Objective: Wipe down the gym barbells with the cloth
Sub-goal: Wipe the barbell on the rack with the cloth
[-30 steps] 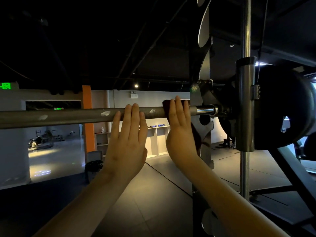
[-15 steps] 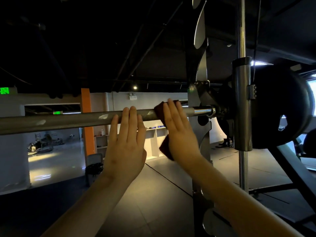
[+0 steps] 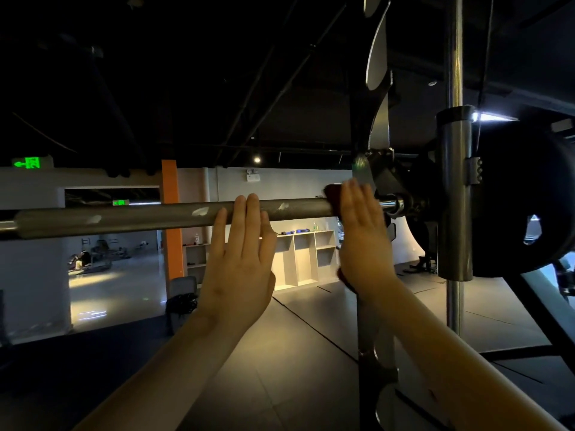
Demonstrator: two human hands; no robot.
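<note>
just cloth [image 3: 333, 194] between right hand [image 3: 362, 241] and barbell [image 3: 155, 216]

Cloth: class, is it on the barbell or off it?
On it: the right hand presses the cloth against the barbell; dark red edges show above and below the hand.

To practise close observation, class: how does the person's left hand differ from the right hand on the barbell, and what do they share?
The left hand rests bare on the grey barbell; the right hand presses a dark red cloth against it. The left hand sits farther from the weight plate; the right hand is close to it. Both show their backs, fingers straight and pointing up.
</note>
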